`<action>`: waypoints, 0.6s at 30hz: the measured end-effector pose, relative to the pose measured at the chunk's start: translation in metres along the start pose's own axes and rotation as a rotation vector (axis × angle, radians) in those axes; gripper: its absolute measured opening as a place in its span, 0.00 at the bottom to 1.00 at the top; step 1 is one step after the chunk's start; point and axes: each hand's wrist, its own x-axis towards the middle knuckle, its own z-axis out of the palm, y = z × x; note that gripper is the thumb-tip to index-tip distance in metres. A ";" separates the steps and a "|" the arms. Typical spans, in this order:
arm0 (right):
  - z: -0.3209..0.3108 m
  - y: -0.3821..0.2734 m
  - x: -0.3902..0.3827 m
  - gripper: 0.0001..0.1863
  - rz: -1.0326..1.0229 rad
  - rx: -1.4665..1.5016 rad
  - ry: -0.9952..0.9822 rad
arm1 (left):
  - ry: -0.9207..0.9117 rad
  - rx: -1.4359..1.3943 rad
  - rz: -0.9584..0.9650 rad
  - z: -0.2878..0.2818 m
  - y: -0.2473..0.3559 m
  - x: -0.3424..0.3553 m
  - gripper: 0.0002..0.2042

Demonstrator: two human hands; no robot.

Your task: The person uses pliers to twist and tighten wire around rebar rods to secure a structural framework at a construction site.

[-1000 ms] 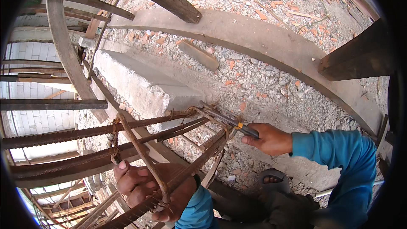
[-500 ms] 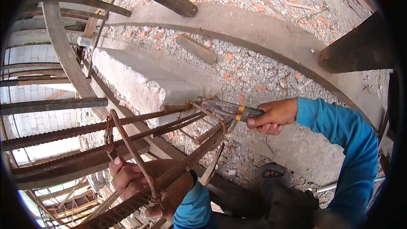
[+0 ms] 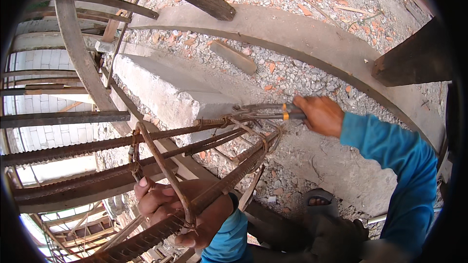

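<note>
My right hand (image 3: 319,116) is closed around the dark handles of pliers (image 3: 269,107) with yellow bands. The jaws are at the tied end of a rusty rebar cage, by a wire-wrapped joint (image 3: 225,121); what they grip is too small to make out. My left hand (image 3: 214,219) wraps under a thick ribbed bar (image 3: 222,190) in the foreground, holding the cage. Its fingertips are by a bent rebar stirrup (image 3: 158,160) that crosses the bars. Part of the left palm is hidden behind the bar.
A broken concrete block (image 3: 161,80) lies beside the cage end. Beyond it are a curved-looking plank (image 3: 292,36), brick rubble (image 3: 312,80) and a dark wooden post (image 3: 409,56). Timber beams (image 3: 63,119) fill the left side. A sandaled foot (image 3: 319,199) is below.
My right hand has rolled over so its back faces up, turning the pliers with it. My left hand keeps its hold; the whole view has shifted slightly.
</note>
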 end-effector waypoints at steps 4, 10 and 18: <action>-0.025 0.054 0.060 0.14 -0.348 -0.532 0.387 | 0.316 0.103 -0.169 0.024 0.001 -0.006 0.32; 0.009 -0.024 -0.013 0.13 0.229 0.643 -0.465 | 0.021 -0.070 -0.155 -0.022 -0.014 -0.019 0.30; -0.002 0.028 0.034 0.12 -0.073 -0.341 0.222 | 0.254 0.122 -0.296 0.025 0.011 -0.003 0.32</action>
